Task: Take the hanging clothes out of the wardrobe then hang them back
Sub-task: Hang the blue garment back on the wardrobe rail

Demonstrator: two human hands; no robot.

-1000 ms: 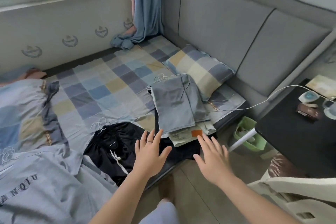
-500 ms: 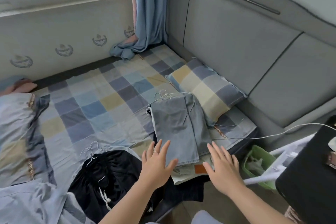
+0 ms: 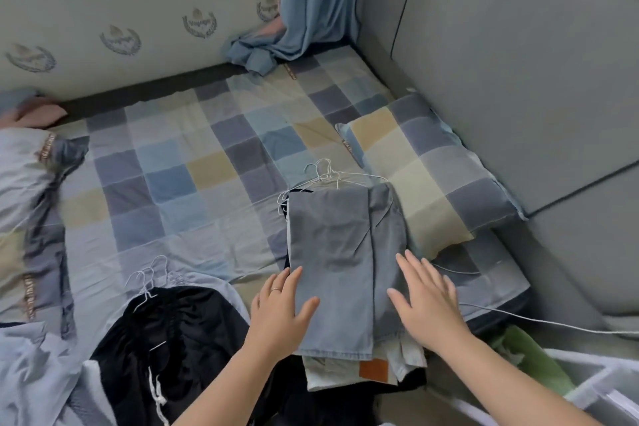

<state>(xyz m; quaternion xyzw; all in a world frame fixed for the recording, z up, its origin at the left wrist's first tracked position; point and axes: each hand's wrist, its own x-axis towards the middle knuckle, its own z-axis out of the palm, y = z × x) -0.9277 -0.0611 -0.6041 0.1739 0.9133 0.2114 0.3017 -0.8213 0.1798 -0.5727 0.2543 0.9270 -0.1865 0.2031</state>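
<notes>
A pile of clothes on white wire hangers lies on the bed, with folded blue denim on top and a pale garment with an orange patch under it. My left hand lies flat with spread fingers on the denim's left edge. My right hand rests flat on its right side, fingers straight. A second pile with a black drawstring garment on wire hangers lies to the left.
The bed has a checked sheet and a checked pillow beside a grey padded headboard. A white cable runs across the bed's corner. A blue curtain hangs at the back. A green bin stands at lower right.
Both hands have moved forward from above the bed's edge onto the denim pile. The view has come closer and tilted down.
</notes>
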